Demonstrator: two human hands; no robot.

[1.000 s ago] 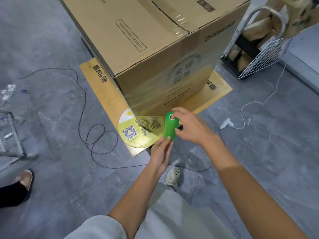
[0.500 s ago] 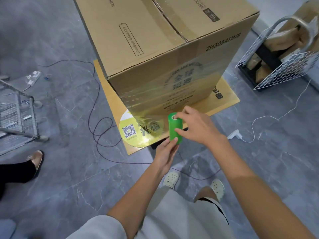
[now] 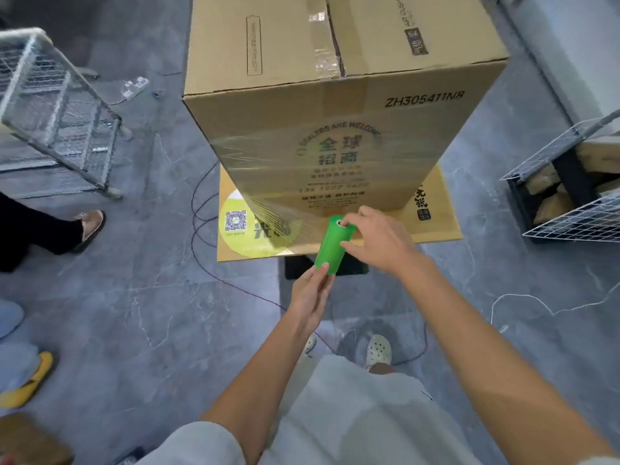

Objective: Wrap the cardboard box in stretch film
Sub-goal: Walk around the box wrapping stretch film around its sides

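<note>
A tall cardboard box (image 3: 335, 105) fills the upper middle of the frame, standing on a flat cardboard sheet (image 3: 439, 226) on the grey floor. Clear stretch film (image 3: 268, 162) bands the lower part of its near face, and a sheet of it runs taut from the box's lower left corner down to a green film roll (image 3: 333, 245) just below the box, at the frame's centre. The roll is tilted, its open core end uppermost. The right hand (image 3: 379, 243) grips that upper end, fingertips at the core rim and thumb on the side. The left hand (image 3: 310, 297) holds the lower end, thumb pressed on the green surface and fingers beneath. A wire cart (image 3: 57, 105) stands at upper left, a wire basket (image 3: 570, 203) at right. A dark cable (image 3: 194, 209) loops left of the sheet.
</note>
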